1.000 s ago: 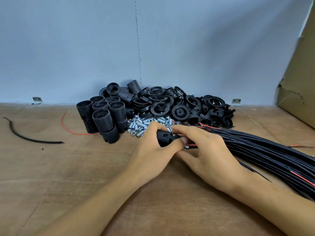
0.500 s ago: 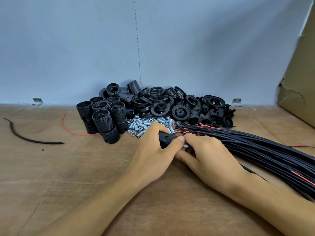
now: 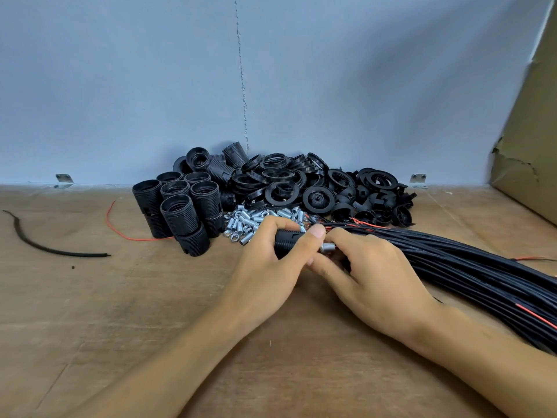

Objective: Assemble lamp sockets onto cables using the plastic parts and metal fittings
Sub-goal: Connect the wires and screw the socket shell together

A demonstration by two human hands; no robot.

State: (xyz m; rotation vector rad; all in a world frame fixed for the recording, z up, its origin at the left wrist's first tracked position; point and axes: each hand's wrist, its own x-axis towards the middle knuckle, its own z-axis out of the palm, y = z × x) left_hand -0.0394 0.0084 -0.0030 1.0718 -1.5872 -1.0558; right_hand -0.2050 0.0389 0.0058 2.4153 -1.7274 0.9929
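Note:
My left hand point(image 3: 272, 260) grips a black threaded lamp socket point(image 3: 287, 238) lying sideways just above the wooden table point(image 3: 120, 297). A small silver metal fitting point(image 3: 327, 246) sticks out of the socket's right end. My right hand point(image 3: 370, 267) pinches that fitting, its fingers curled under it. Both hands sit at the near end of a thick bundle of black cables point(image 3: 470, 267) that runs off to the right. Behind the hands lies a pile of silver metal fittings point(image 3: 256, 220).
Upright black sockets point(image 3: 180, 206) stand left of the fittings. A heap of black plastic rings and caps point(image 3: 316, 188) lies against the blue wall. A loose red wire point(image 3: 120, 233) and a black cable scrap point(image 3: 45, 245) lie at left. Cardboard point(image 3: 530, 146) leans at right.
My right hand drew back a little to the right, and the silver fitting now shows between the two hands at the socket's end. The left hand kept its grip on the socket.

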